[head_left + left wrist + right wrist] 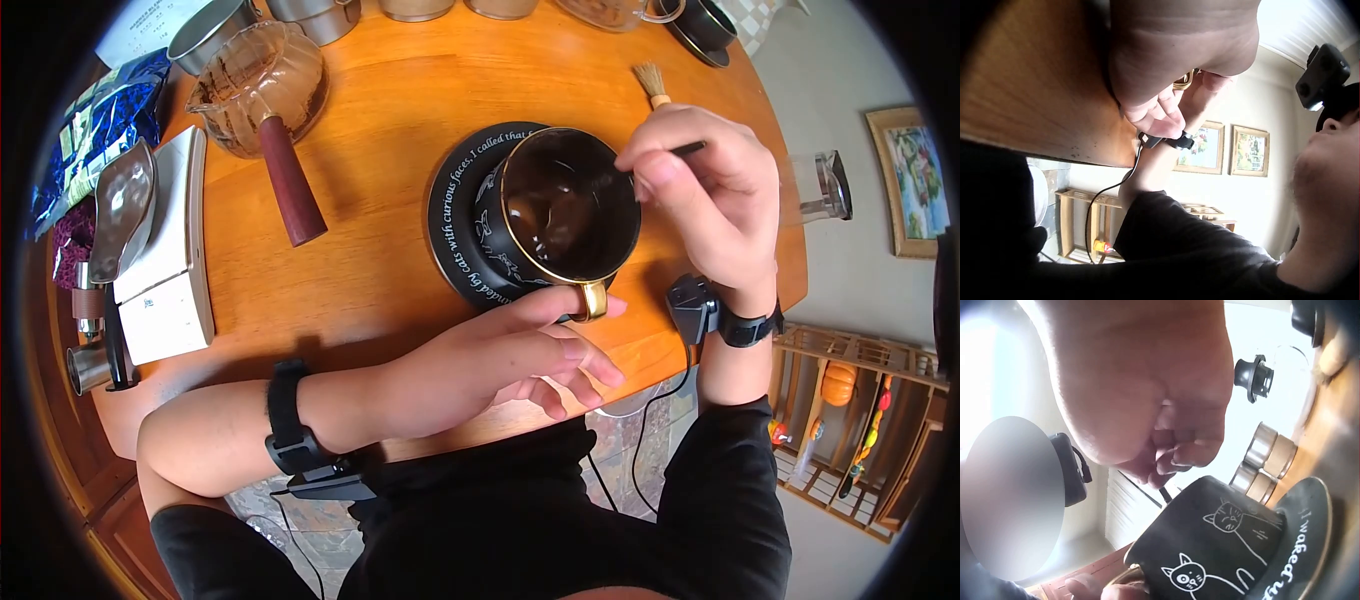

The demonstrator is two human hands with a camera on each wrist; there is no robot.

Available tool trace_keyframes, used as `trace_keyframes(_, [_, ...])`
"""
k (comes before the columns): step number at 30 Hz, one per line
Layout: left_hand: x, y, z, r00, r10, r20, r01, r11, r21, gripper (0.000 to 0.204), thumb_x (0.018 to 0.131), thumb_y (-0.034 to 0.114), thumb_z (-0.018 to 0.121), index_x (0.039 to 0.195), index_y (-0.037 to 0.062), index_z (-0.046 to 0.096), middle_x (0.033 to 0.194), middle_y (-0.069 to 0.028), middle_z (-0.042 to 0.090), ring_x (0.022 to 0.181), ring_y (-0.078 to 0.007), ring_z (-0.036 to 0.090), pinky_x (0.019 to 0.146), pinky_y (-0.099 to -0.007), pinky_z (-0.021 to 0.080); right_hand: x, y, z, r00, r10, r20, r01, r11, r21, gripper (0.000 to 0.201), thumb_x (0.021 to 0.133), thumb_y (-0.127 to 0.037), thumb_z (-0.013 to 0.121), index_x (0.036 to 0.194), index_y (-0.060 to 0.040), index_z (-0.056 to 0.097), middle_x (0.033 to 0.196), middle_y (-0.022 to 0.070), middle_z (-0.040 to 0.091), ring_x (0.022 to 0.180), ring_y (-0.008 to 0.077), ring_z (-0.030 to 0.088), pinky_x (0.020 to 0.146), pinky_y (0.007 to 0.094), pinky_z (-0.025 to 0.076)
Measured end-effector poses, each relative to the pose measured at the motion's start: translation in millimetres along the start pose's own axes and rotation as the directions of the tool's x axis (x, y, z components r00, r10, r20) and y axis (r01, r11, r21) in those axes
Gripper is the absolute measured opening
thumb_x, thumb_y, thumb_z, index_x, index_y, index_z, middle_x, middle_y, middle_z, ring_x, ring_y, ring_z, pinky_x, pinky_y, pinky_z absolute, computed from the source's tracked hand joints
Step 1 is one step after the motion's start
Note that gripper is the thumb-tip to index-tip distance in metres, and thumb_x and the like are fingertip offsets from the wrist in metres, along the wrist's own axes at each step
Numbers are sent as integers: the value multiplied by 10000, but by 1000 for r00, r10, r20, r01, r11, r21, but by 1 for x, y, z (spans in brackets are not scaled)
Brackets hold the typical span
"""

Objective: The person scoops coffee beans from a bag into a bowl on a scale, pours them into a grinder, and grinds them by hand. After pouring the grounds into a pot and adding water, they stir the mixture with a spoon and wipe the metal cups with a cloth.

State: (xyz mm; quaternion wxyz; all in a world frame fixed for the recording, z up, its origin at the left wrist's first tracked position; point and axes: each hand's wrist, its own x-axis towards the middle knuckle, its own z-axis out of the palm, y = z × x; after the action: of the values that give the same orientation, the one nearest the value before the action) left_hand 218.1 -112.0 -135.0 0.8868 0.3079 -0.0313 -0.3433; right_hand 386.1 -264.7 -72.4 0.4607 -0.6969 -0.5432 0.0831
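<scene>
sitting cup [497, 225]: resting on the saucer [448, 218], holding dark liquid [560, 205]
gold handle [594, 299]: pointing bodyward, putting the left hand [465, 375] nearer it
left hand: gripping the gold handle, its lower fingers curving loosely outside
right hand [722, 190]: pinching a dark stick [690, 148] at the rim's right, the stick's axis slanting crosswise
both hands: lying apart
brush [652, 84]: lying just beyond the right hand

head view above both hands [480, 365]
</scene>
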Motion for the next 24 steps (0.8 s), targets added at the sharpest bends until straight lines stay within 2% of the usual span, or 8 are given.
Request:
trace_keyframes(3, [0, -1, -1, 1000, -2, 6, 2, 1000, -4, 567, 1011, 229, 416, 1485, 2, 203, 1248, -164, 579, 1083, -197, 590, 882, -306, 449, -1, -1, -9, 994, 73, -77, -76, 996, -36, 72, 894, -43, 616, 863, 17, 640, 752, 54, 643, 658, 110, 593, 621, 228, 462])
trace_keyframes(7, [-1, -2, 1, 1000, 25, -8, -25, 1000, 14, 564, 1013, 232, 412, 1483, -2, 205, 1257, -156, 574, 1092, -195, 584, 879, -307, 448, 2, 1, -5, 995, -77, 66, 81, 995, -65, 81, 886, -53, 630, 839, 13, 635, 755, 52, 638, 653, 110, 580, 618, 237, 450])
trace_keyframes(11, [0, -2, -1, 1000, 18, -3, -18, 1000, 22, 561, 1015, 231, 408, 1483, -3, 206, 1266, -153, 568, 1097, -191, 579, 878, -305, 448, 1, -2, -9, 998, 8, -58, -14, 994, -104, 56, 867, -45, 634, 844, 6, 641, 759, 82, 643, 662, 145, 589, 620, 252, 453])
trace_keyframes(15, [0, 0, 0, 1000, 7, -4, -7, 1000, 16, 560, 1015, 233, 409, 1482, -3, 209, 1270, -152, 565, 1099, -188, 575, 879, -305, 448, 2, -1, -4, 995, -69, 76, 68, 998, 15, 79, 889, -48, 612, 842, 13, 630, 758, 70, 640, 679, 131, 589, 628, 260, 454])
trace_keyframes(16, [0, 0, 0, 1000, 0, -9, 0, 1000, 8, 560, 1015, 234, 410, 1481, -3, 211, 1270, -152, 565, 1099, -187, 574, 879, -305, 448, 2, 0, 0, 995, -92, 46, 93, 995, -35, 84, 892, -49, 608, 842, 16, 627, 766, 73, 645, 683, 146, 599, 629, 266, 459])
trace_keyframes(19, [0, -3, -1, 1000, 25, -12, -25, 999, 20, 561, 1013, 233, 413, 1480, -4, 213, 1279, -151, 560, 1102, -188, 571, 880, -304, 449, -1, 0, -8, 999, 45, -21, -45, 999, 0, 72, 886, -48, 614, 856, 14, 633, 783, 97, 655, 685, 183, 613, 632, 268, 468])
trace_keyframes(20, [0, -3, -1, 1000, 27, -14, -27, 999, 20, 564, 1012, 232, 415, 1480, -8, 211, 1282, -152, 557, 1105, -187, 571, 879, -303, 450, 1, 2, -13, 999, -28, 41, 28, 1000, 3, 69, 889, -46, 614, 873, 16, 641, 785, 94, 653, 685, 177, 611, 635, 259, 470])
trace_keyframes(24, [0, -3, -1, 999, 40, -7, -39, 999, 27, 578, 1011, 232, 425, 1478, -25, 202, 1294, -160, 548, 1115, -182, 568, 875, -302, 457, 3, 1, -1, 992, -93, 84, 92, 996, 11, 73, 904, -40, 601, 879, 10, 648, 777, 66, 647, 684, 133, 604, 623, 254, 468])
